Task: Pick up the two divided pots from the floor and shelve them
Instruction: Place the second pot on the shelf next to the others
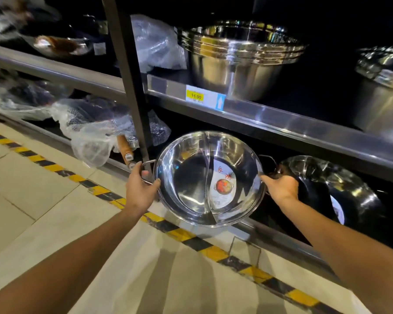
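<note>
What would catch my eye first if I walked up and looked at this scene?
First, the shiny round steel divided pot at the centre, held by its side handles in the left hand and right hand before the bottom shelf. Above it, a stack of polished steel bowls sits on the metal shelf by a yellow 16.00 price tag. Yellow-and-black hazard tape runs along the floor below.

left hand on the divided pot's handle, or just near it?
Touching. Head view: the left hand has its fingers curled round the divided pot's left handle, thumb on the rim.
</note>
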Tool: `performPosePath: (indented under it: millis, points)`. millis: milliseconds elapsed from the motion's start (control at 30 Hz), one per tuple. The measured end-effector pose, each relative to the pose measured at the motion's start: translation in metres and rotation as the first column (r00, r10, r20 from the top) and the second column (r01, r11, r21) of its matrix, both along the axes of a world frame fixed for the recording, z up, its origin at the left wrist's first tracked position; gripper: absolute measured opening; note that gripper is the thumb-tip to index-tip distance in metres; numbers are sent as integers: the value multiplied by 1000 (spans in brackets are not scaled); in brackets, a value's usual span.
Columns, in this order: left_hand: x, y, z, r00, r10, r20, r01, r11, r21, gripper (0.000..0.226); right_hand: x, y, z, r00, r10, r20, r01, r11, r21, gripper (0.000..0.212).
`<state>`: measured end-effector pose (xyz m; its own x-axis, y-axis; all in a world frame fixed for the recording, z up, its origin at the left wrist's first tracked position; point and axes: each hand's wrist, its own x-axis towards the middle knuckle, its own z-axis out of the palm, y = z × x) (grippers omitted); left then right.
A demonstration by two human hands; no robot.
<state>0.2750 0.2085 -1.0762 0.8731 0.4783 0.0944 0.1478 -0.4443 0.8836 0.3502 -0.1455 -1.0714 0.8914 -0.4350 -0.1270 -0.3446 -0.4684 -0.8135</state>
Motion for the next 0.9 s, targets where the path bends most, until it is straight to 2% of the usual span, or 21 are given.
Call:
performPosePath:
  millis: [100,167,300,400,533,667,733,900]
  points:
    - [11,-9,1,999,51,-6,-51,987,-154,73,2,5,-1,1000,-4,-4,5,978,209,63]
    - [18,-16,-4,998,65,-18,-67,977,-203,76,4,10,-5,999,31,-18,-23,941,339,69]
    - [28,-24,-16,999,-24,-42,8,935,-356,94,12,9,-13,988,108,-113,-61,932,357,53]
    - [34,-28,-17,997,-71,-34,48,891,-451,102,16,8,-19,986,144,-83,-95,896,433,70]
    - [36,-41,-18,994,-105,13,96,849,-519,97,17,10,-29,982,176,-70,-137,915,380,78]
    - [42,-52,-27,998,-20,65,52,834,-550,86,19,14,-28,969,239,-65,-224,957,183,75]
    - [48,-55,-31,998,19,65,21,823,-568,83,23,15,-29,957,272,-100,-263,960,93,74]
    - [66,-54,-41,999,12,33,8,838,-546,81,36,25,-31,934,301,-192,-310,951,-17,74]
